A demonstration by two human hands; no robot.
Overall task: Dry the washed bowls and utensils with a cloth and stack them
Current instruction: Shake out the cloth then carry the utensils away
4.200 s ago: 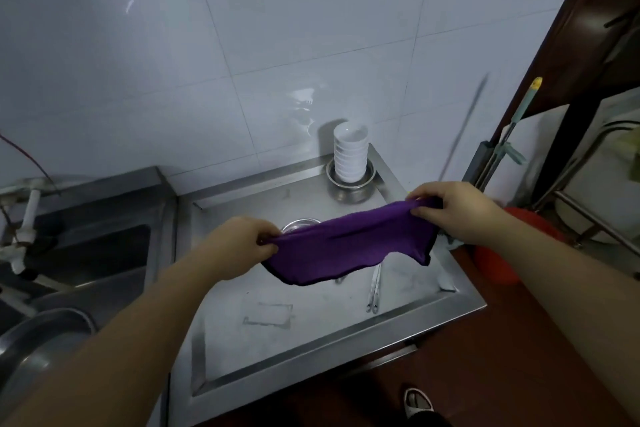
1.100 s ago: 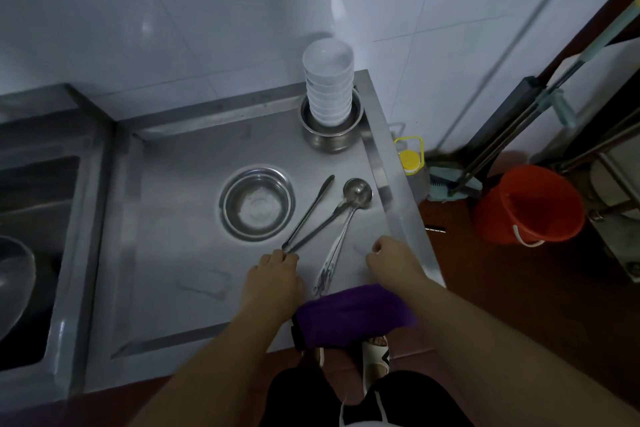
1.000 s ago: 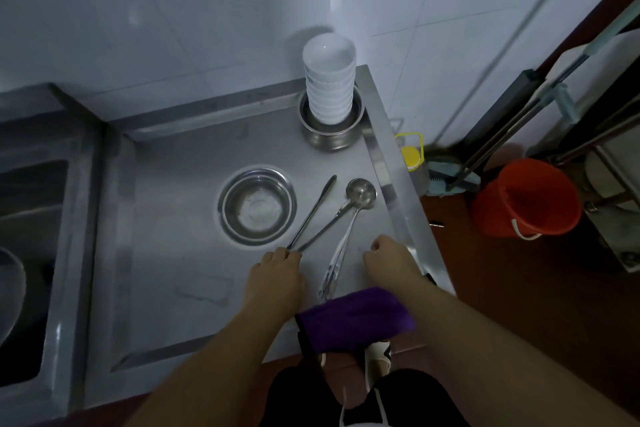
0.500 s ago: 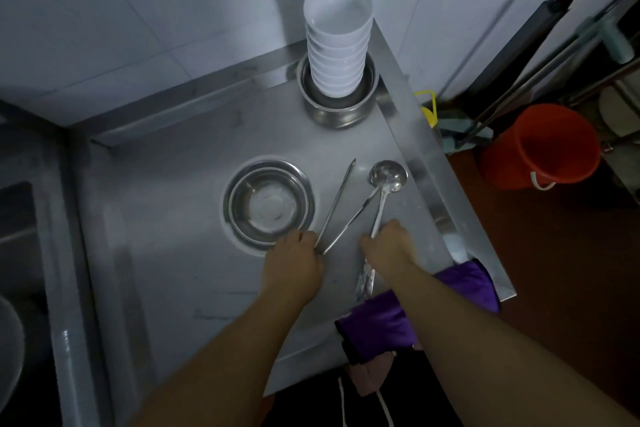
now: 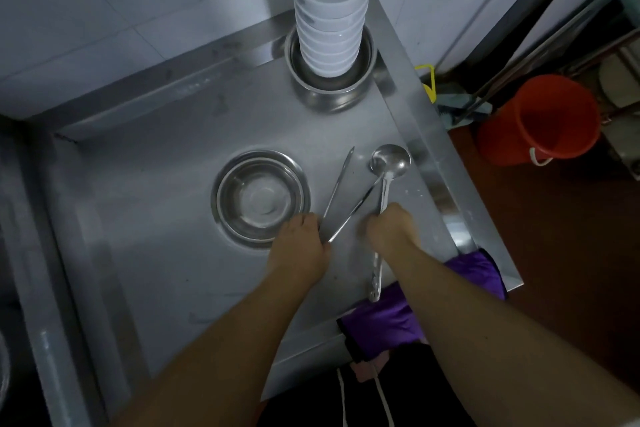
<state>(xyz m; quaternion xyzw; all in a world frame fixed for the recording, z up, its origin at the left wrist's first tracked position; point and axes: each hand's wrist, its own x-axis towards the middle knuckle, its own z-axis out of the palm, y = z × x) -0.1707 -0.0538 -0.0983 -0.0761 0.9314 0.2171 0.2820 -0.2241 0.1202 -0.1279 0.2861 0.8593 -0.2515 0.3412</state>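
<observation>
Steel bench (image 5: 145,218), left hand (image 5: 302,246) pinching two long utensils (image 5: 341,194), right hand (image 5: 389,230) curled round the ladle (image 5: 386,180) handle, purple cloth (image 5: 384,322) on the front edge (under the right arm), white bowls (image 5: 330,10) stacked at the back corner, steel bowl (image 5: 261,198) mid-bench.

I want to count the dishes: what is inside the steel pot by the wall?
A stack of white bowls stands inside the steel pot. The top bowl looks empty. The stack hides the pot's bottom, so anything beneath it cannot be seen.
</observation>
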